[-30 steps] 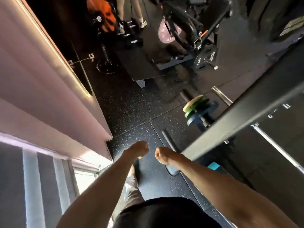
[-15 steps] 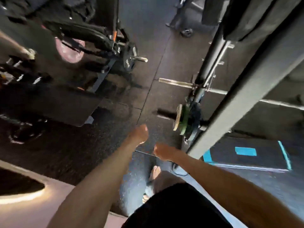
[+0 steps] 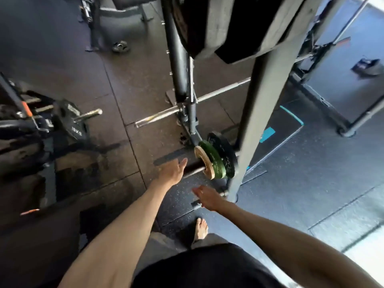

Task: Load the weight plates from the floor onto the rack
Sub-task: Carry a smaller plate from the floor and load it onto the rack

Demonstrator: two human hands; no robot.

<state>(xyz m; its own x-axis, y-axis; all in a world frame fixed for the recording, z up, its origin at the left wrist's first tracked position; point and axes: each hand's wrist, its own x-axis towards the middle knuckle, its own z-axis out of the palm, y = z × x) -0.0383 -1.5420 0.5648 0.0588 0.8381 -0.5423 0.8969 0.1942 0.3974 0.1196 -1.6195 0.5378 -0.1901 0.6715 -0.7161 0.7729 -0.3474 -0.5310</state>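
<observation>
A low peg (image 3: 192, 170) on the grey rack (image 3: 260, 96) carries three plates: a tan one (image 3: 202, 162) outermost, a green one (image 3: 215, 161) behind it, and a black one (image 3: 225, 150) innermost. My left hand (image 3: 173, 170) is stretched out with straight fingers, its tips just left of the peg's bare end and holding nothing. My right hand (image 3: 207, 197) hangs lower, relaxed and empty, near the rack's foot. Large dark plates (image 3: 199, 23) hang high on the rack. A small plate (image 3: 121, 46) lies on the floor far back.
A chrome barbell (image 3: 199, 99) crosses low behind the rack upright. At left a machine holds a black 15 kg plate (image 3: 72, 119) on a peg. A dark step platform with teal marks (image 3: 278, 129) lies to the right. My bare foot (image 3: 201, 227) is on the rubber floor.
The view has swung right, bringing the rack and its loaded peg to the centre. Both hands went from loose fists to open, and my left hand moved toward the peg's end.
</observation>
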